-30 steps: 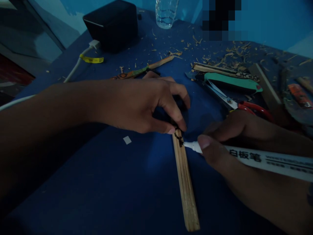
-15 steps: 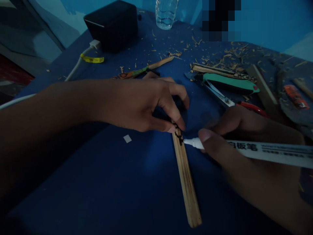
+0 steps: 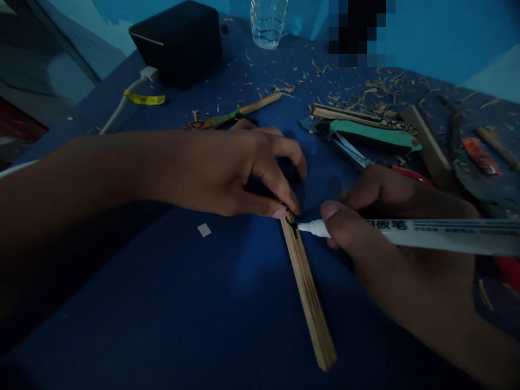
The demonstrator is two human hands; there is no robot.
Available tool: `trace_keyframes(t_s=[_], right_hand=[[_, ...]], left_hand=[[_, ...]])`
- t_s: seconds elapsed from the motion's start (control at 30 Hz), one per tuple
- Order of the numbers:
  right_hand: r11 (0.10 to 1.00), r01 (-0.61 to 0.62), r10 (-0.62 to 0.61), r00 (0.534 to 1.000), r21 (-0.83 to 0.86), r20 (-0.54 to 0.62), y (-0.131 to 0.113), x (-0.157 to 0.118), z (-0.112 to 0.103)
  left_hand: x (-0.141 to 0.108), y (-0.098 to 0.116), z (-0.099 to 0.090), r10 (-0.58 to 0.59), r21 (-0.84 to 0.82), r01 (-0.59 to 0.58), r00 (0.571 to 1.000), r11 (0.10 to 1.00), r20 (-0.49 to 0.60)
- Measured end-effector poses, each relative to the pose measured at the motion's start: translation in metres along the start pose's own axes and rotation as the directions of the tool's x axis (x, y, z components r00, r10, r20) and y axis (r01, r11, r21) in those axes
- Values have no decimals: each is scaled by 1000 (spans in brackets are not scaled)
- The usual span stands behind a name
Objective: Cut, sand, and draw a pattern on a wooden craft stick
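A flat wooden stick point(image 3: 306, 287) lies on the blue table, its near end pointing toward me. My left hand point(image 3: 239, 173) pinches its far end between thumb and index finger, the other fingers curled behind. Black curved marks show on the wood just below those fingertips. In my right hand point(image 3: 377, 216) is a white whiteboard marker point(image 3: 439, 234), gripped between thumb and fingers and held nearly level. Its tip is at the right edge of the black marks; whether it touches the wood I cannot tell.
A green-handled knife point(image 3: 374, 136), red-handled scissors point(image 3: 410, 173) and a carved stick point(image 3: 235, 115) lie beyond my hands. Wood shavings point(image 3: 377, 92) are scattered at the back. A black box point(image 3: 179, 46) with a white cable and a clear glass point(image 3: 268, 24) stand there. A small white square point(image 3: 204, 230) lies left of the stick.
The view has shifted slightly, so most things sit a little further left. The marker has tilted to nearly level, and its tip has moved slightly up along the stick. Both grips stay the same.
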State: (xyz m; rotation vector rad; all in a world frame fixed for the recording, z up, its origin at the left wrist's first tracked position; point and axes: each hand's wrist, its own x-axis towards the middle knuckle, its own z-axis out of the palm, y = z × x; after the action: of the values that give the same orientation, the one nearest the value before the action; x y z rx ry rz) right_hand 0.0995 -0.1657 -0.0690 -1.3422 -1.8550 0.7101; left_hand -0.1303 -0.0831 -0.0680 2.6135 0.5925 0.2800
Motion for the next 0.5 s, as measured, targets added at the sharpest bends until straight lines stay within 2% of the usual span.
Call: trace_keyframes(t_s=[0.17, 0.37, 0.5], right_hand=[[999, 8, -9, 999, -46, -32, 1, -1, 0], [997, 20, -20, 1000, -70, -12, -1, 1, 1], [1000, 4, -5, 1000, -12, -9, 0, -1, 2]], left_hand=[[-1, -1, 1, -1, 9, 1, 1000, 1000, -6], [-2, -2, 0, 31, 46, -30, 999, 998, -10], [-2, -3, 0, -2, 24, 2, 1000, 1000, -4]])
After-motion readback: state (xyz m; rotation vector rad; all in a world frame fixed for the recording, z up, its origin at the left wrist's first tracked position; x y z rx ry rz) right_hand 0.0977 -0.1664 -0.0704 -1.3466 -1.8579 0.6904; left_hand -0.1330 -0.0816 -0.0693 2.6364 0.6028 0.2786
